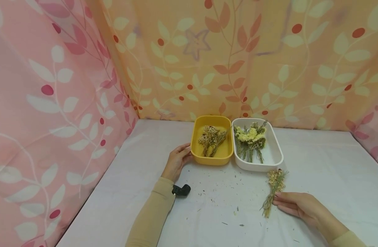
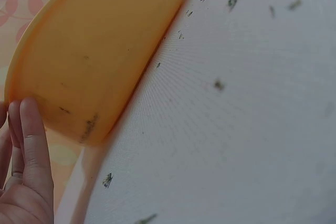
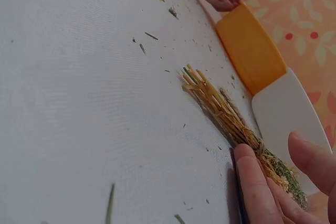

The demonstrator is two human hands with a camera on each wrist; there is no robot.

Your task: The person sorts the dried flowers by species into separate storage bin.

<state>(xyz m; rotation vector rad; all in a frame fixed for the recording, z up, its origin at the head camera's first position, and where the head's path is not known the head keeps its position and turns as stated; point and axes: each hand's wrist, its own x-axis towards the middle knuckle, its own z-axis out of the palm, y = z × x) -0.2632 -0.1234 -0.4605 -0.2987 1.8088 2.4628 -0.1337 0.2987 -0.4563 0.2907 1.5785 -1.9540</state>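
Note:
A small bunch of dried flowers (image 1: 275,183), tied round its stems with twine, lies on the white cloth in front of the white tub. My right hand (image 1: 300,206) touches it near the tie; in the right wrist view the fingers (image 3: 254,182) are fairly straight beside the stems and the thumb stands apart. At the yellow tub (image 1: 212,160), my left hand (image 1: 176,160) rests against the left side, with straight fingers (image 2: 34,145) on the outer wall. Brownish dried bunches (image 1: 211,137) lie inside that tub. Yellow-flowered bunches (image 1: 251,137) fill part of the white tub (image 1: 276,154).
Both tubs stand side by side at the back of the white-covered table (image 1: 139,164). Bits of stem and leaf (image 1: 224,223) are scattered over the cloth. Patterned fabric (image 1: 164,68) hangs behind and at the sides. A black device (image 1: 182,190) is strapped to the left wrist.

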